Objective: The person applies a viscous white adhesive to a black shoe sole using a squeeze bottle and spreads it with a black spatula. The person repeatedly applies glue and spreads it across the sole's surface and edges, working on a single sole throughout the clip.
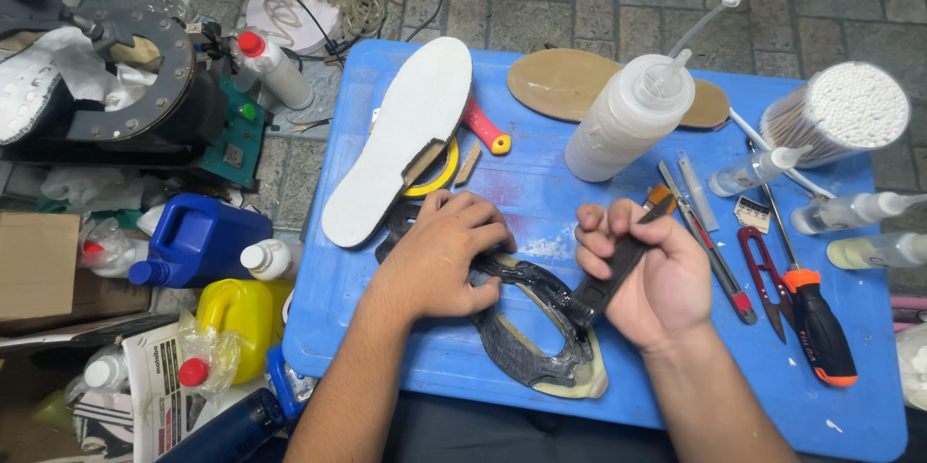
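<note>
A black, glossy shoe sole part (526, 333) with an open middle lies on the blue table (541, 183) near its front edge. My left hand (439, 255) presses flat on its left end. My right hand (642, 275) grips a black-handled tool (618, 265), its lower end touching the sole part's right side. A white insole (401, 135) lies just beyond my left hand.
A squeeze bottle (628, 120), tan insole (570, 82), tub of cotton swabs (840, 115), cutter knife (705, 241), red snips (763, 275) and orange-black screwdriver (821, 333) sit at the back and right. Blue and yellow jugs (217, 275) and a machine (116, 67) crowd the floor at left.
</note>
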